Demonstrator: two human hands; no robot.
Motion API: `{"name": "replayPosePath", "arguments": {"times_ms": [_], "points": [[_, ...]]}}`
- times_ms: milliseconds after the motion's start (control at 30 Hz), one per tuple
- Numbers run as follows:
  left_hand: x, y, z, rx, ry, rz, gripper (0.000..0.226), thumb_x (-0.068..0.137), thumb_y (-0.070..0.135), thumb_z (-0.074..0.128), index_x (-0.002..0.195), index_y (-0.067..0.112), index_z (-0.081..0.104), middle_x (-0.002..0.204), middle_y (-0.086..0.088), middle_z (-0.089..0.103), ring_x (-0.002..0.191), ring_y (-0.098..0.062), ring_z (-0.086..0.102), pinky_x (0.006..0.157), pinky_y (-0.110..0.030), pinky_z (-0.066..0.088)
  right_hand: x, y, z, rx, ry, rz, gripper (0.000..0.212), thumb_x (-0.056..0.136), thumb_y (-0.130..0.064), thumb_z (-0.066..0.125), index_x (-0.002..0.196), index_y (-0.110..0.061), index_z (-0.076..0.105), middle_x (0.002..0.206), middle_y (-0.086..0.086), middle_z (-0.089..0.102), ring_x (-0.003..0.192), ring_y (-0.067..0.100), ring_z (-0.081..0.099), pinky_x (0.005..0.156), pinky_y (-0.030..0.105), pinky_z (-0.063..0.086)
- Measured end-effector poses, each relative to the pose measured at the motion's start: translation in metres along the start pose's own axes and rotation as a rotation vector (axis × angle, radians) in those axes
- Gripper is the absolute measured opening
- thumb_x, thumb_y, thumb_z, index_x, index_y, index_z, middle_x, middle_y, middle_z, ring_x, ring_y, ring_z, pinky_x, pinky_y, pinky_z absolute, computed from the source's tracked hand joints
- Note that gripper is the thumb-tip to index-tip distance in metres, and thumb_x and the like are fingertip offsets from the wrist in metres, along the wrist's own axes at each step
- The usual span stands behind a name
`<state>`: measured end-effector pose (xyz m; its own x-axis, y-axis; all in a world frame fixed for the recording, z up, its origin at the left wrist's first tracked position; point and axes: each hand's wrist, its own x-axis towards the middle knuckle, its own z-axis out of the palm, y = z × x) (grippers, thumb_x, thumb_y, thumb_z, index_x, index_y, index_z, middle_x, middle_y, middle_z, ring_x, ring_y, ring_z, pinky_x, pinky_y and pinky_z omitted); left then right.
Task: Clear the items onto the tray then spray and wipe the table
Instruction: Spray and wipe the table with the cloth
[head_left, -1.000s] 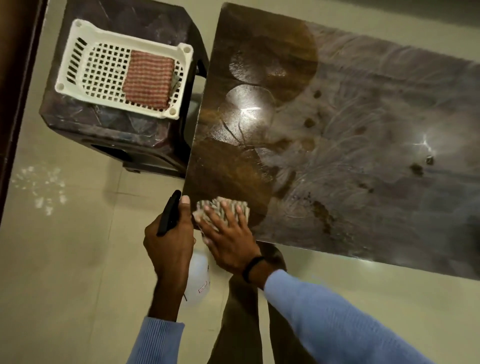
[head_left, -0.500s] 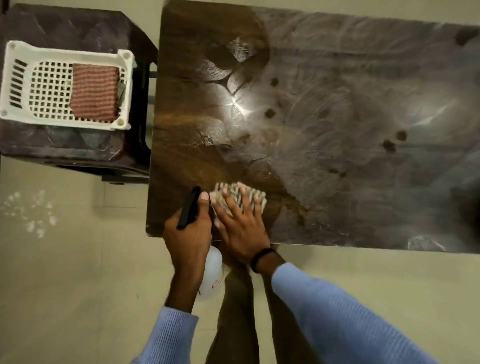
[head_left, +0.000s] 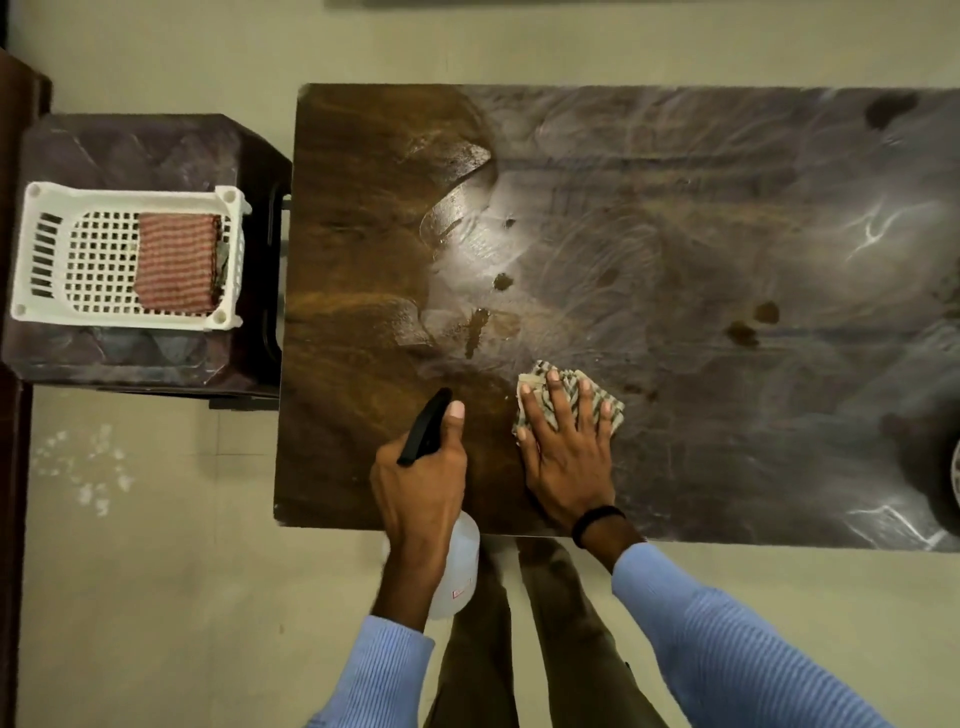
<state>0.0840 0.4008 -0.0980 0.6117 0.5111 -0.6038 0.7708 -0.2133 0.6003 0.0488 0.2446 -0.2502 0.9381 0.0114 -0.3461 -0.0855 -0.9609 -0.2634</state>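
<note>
Wiping cloth (head_left: 571, 400): striped, folded to a small pad, lying flat on the worktop (head_left: 675, 249) close to its near edge and left of centre.
Right grip (head_left: 569, 462): bare hand, palm down on the cloth, fingers straight and spread, pressing rather than clasping. Cloth corners show past the fingertips.
Wristband (head_left: 597, 518): black, on the right wrist at the worktop's near edge.
Left grip (head_left: 418, 483): bare hand curled round the neck of the spray bottle (head_left: 462, 561), thumb lying up along the head. It is just beside the right grip and not touching it.
Spray bottle: black head over the worktop's near edge and pointing away from the person. The translucent white body hangs off the edge in front of the person's legs.
Worktop surface: left part dark brown and glossy. The centre and right are greyish with swirled streaks. A few dark spots (head_left: 503, 282) lie beyond the cloth, and more sit further right.
Tray (head_left: 130, 193): white perforated plastic, well to the left of the worktop, resting on a dark side stool (head_left: 130, 145).
Tray contents: a folded red-striped cloth (head_left: 176, 262) against the tray's right side.
Sleeves: light blue, ribbed, both arms.
Floor (head_left: 156, 571): pale tiles with a patch of whitish marks left of the worktop.
Right frame edge: a pale curved object, too cropped to identify.
</note>
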Motion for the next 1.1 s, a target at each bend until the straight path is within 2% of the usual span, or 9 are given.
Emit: {"name": "replayPosePath", "arguments": {"times_ms": [67, 233, 433, 567, 667, 800, 900, 967, 1100], "points": [[-0.001, 0.005, 0.002, -0.024, 0.039, -0.041, 0.037, 0.085, 0.054, 0.071, 0.073, 0.024, 0.054, 0.074, -0.006, 0.066, 0.073, -0.020, 0.066, 0.063, -0.027, 0.049, 0.000, 0.001, -0.002, 0.015, -0.013, -0.004, 0.059, 0.103, -0.050, 0.033, 0.158, -0.036, 0.015, 0.168, 0.001, 0.009, 0.155, 0.033, -0.002, 0.121, 0.061, 0.008], [0.004, 0.009, 0.002, 0.022, 0.030, -0.047, 0.036, 0.085, 0.058, 0.067, 0.075, 0.025, 0.059, 0.077, -0.005, 0.070, 0.078, -0.025, 0.070, 0.084, -0.049, 0.061, 0.004, -0.002, -0.008, 0.030, -0.050, 0.013, 0.060, 0.103, -0.050, 0.032, 0.158, -0.036, 0.016, 0.168, 0.001, 0.009, 0.155, 0.033, -0.002, 0.121, 0.062, 0.007], [0.018, 0.008, 0.008, 0.032, 0.091, -0.045, 0.037, 0.087, 0.057, 0.065, 0.072, 0.023, 0.062, 0.071, -0.004, 0.069, 0.073, -0.025, 0.068, 0.082, -0.047, 0.060, 0.102, -0.041, -0.026, 0.114, 0.073, 0.062, 0.059, 0.102, -0.049, 0.031, 0.158, -0.034, 0.019, 0.167, 0.005, 0.014, 0.153, 0.040, 0.000, 0.120, 0.063, -0.003], [0.027, 0.010, 0.014, 0.050, 0.101, -0.061, 0.034, 0.088, 0.054, 0.068, 0.069, 0.027, 0.060, 0.069, -0.002, 0.067, 0.073, -0.026, 0.069, 0.082, -0.051, 0.060, 0.108, -0.081, -0.016, 0.079, -0.015, -0.211, 0.060, 0.101, -0.048, 0.032, 0.157, -0.033, 0.021, 0.168, 0.003, 0.013, 0.153, 0.041, 0.003, 0.119, 0.067, 0.008], [0.031, 0.023, 0.015, 0.032, 0.102, -0.092, 0.035, 0.086, 0.056, 0.068, 0.070, 0.026, 0.060, 0.071, -0.003, 0.069, 0.073, -0.026, 0.069, 0.083, -0.052, 0.060, 0.068, -0.057, -0.009, 0.004, -0.099, -0.408, 0.058, 0.102, -0.049, 0.032, 0.158, -0.035, 0.020, 0.168, 0.002, 0.015, 0.154, 0.038, 0.007, 0.119, 0.064, 0.012], [0.041, 0.036, 0.012, -0.014, 0.094, -0.102, 0.036, 0.087, 0.054, 0.069, 0.069, 0.025, 0.058, 0.069, -0.004, 0.065, 0.073, -0.027, 0.067, 0.082, -0.049, 0.059, 0.096, -0.010, -0.031, -0.013, -0.052, -0.207, 0.058, 0.103, -0.052, 0.029, 0.158, -0.039, 0.016, 0.168, 0.000, 0.012, 0.154, 0.035, 0.002, 0.120, 0.063, 0.010], [0.051, 0.044, 0.013, -0.007, 0.096, -0.092, 0.038, 0.087, 0.056, 0.068, 0.069, 0.025, 0.055, 0.067, -0.005, 0.064, 0.071, -0.028, 0.067, 0.083, -0.049, 0.059, 0.173, -0.035, -0.052, 0.039, 0.092, -0.005, 0.056, 0.102, -0.051, 0.030, 0.156, -0.040, 0.021, 0.167, 0.001, 0.014, 0.153, 0.039, 0.004, 0.120, 0.064, 0.002], [0.060, 0.048, 0.016, -0.012, 0.101, -0.093, 0.037, 0.088, 0.053, 0.069, 0.068, 0.028, 0.051, 0.068, -0.002, 0.062, 0.073, -0.027, 0.066, 0.085, -0.049, 0.058, 0.207, -0.069, -0.056, 0.074, 0.085, 0.014, 0.056, 0.101, -0.050, 0.029, 0.156, -0.037, 0.023, 0.167, 0.003, 0.015, 0.152, 0.043, 0.003, 0.119, 0.067, 0.001], [0.082, 0.057, 0.019, 0.037, 0.079, -0.045, 0.034, 0.087, 0.054, 0.070, 0.068, 0.028, 0.060, 0.070, -0.002, 0.068, 0.074, -0.028, 0.069, 0.083, -0.054, 0.060, 0.165, -0.108, -0.035, 0.005, -0.058, -0.365, 0.061, 0.099, -0.047, 0.030, 0.157, -0.032, 0.020, 0.168, 0.004, 0.012, 0.152, 0.043, 0.006, 0.117, 0.068, 0.012]]}}
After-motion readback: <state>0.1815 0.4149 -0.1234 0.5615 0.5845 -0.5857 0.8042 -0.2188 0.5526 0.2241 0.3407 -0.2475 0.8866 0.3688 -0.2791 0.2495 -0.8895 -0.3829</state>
